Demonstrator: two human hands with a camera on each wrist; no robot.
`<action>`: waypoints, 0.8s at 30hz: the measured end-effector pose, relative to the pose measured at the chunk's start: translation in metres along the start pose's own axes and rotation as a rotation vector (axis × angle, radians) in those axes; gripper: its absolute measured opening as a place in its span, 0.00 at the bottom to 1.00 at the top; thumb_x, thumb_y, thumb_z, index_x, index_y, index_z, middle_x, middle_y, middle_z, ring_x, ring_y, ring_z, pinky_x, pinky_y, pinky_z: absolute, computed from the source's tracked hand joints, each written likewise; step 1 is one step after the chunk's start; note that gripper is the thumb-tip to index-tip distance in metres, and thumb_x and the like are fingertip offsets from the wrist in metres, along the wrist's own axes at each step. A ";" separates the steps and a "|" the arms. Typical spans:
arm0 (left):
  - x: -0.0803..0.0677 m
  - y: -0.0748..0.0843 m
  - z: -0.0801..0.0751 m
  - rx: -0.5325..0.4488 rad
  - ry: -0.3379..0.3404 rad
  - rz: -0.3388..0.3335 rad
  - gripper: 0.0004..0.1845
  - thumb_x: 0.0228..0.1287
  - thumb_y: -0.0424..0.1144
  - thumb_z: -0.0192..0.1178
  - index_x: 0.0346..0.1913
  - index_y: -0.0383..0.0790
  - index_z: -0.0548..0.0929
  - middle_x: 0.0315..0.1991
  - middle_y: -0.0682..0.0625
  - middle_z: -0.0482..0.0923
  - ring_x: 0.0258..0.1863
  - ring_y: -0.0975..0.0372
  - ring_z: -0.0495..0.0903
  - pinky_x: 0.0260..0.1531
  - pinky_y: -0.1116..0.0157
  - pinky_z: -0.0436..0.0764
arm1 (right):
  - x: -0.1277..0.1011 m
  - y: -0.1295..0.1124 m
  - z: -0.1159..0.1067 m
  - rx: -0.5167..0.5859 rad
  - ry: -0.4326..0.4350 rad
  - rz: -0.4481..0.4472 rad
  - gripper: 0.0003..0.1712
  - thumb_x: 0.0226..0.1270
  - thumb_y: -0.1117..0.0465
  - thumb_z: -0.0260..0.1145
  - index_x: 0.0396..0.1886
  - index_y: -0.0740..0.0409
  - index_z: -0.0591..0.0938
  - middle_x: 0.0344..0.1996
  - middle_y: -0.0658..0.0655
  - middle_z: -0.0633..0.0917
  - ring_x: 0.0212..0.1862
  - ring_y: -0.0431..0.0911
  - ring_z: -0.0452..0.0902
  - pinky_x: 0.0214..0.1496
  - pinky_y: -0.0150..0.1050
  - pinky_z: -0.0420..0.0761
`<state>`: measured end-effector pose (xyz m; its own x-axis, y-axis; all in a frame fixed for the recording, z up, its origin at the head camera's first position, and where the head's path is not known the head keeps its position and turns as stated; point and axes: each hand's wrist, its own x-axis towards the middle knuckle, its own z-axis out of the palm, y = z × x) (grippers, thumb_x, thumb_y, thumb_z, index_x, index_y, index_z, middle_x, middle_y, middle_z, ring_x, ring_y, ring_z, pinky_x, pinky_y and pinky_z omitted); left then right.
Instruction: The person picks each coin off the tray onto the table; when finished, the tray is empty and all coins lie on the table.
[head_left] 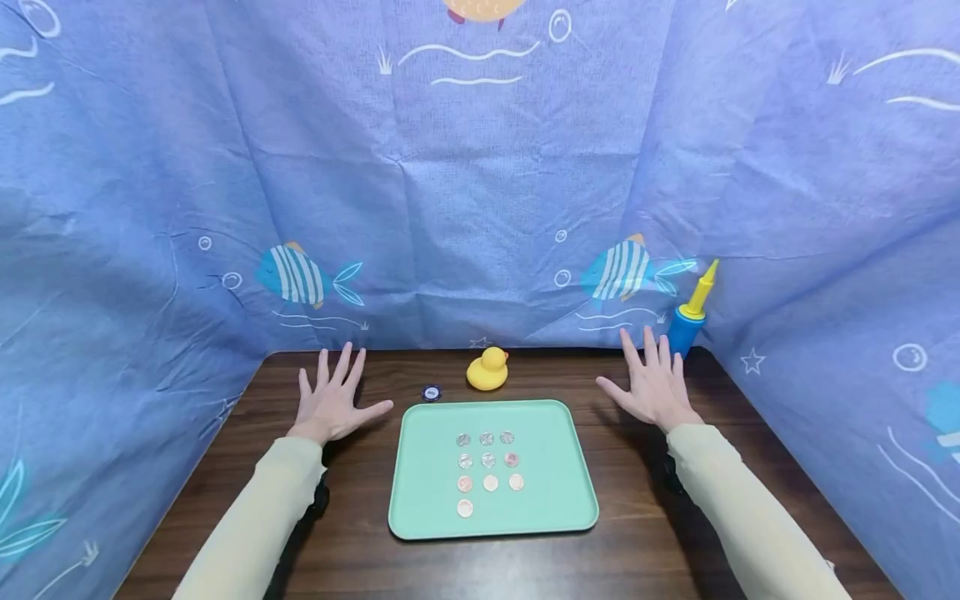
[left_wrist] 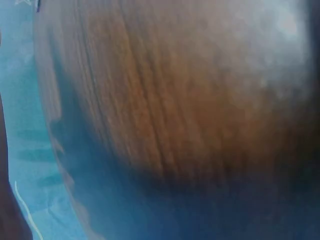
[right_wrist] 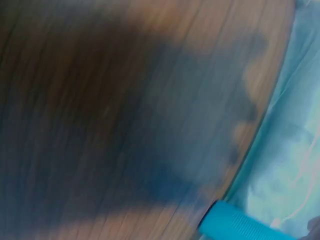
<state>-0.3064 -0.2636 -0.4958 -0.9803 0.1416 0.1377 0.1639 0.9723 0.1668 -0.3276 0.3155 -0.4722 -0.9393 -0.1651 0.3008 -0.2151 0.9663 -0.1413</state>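
A mint-green tray (head_left: pixel 555 500) lies in the middle of the dark wooden table (head_left: pixel 360 550). Several coins (head_left: pixel 489 461) sit on it in rows, with one more coin (head_left: pixel 465 507) below the left column. My left hand (head_left: pixel 332 402) lies flat on the table left of the tray, fingers spread, holding nothing. My right hand (head_left: pixel 654 385) lies flat to the right of the tray, fingers spread and empty. Both wrist views are blurred and show only the wood grain of the table (left_wrist: pixel 165 100) and its shadowed surface (right_wrist: pixel 100 100).
A yellow rubber duck (head_left: pixel 488 369) stands behind the tray, with a small dark blue round chip (head_left: pixel 431 392) to its left. A blue pump with a yellow nozzle (head_left: pixel 692 312) stands at the back right corner, its blue body (right_wrist: pixel 240 225) showing. Blue fish-print cloth (head_left: pixel 480 192) walls three sides.
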 end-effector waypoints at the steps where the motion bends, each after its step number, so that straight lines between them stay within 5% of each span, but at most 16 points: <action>1: -0.001 0.000 0.000 -0.016 -0.011 0.006 0.65 0.57 0.88 0.47 0.87 0.56 0.36 0.87 0.46 0.30 0.82 0.37 0.23 0.70 0.24 0.32 | 0.000 -0.004 -0.001 0.016 -0.008 -0.012 0.61 0.69 0.22 0.57 0.88 0.48 0.46 0.83 0.74 0.46 0.79 0.79 0.41 0.73 0.80 0.46; 11: -0.019 0.011 -0.002 -0.256 -0.099 0.153 0.56 0.65 0.77 0.57 0.87 0.58 0.45 0.87 0.46 0.34 0.83 0.35 0.33 0.71 0.25 0.40 | -0.002 -0.054 0.002 0.291 -0.121 -0.224 0.48 0.75 0.33 0.63 0.85 0.48 0.60 0.82 0.68 0.57 0.80 0.68 0.52 0.73 0.71 0.62; 18: -0.035 0.020 0.002 -0.493 -0.161 0.254 0.51 0.64 0.70 0.67 0.84 0.64 0.55 0.84 0.48 0.54 0.82 0.46 0.55 0.72 0.33 0.61 | -0.002 -0.096 0.005 0.367 -0.198 -0.415 0.37 0.76 0.45 0.69 0.77 0.55 0.74 0.72 0.60 0.76 0.74 0.58 0.70 0.72 0.61 0.71; 24: -0.044 0.025 0.001 -0.563 -0.207 0.289 0.47 0.61 0.66 0.72 0.79 0.52 0.68 0.77 0.52 0.68 0.77 0.51 0.67 0.71 0.42 0.68 | 0.003 -0.126 0.013 0.421 -0.288 -0.518 0.26 0.73 0.56 0.72 0.66 0.63 0.82 0.61 0.58 0.86 0.65 0.53 0.80 0.68 0.53 0.78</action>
<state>-0.2592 -0.2454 -0.4987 -0.8799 0.4695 0.0727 0.4009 0.6517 0.6439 -0.3062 0.1905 -0.4655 -0.7094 -0.6827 0.1752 -0.6817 0.6015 -0.4165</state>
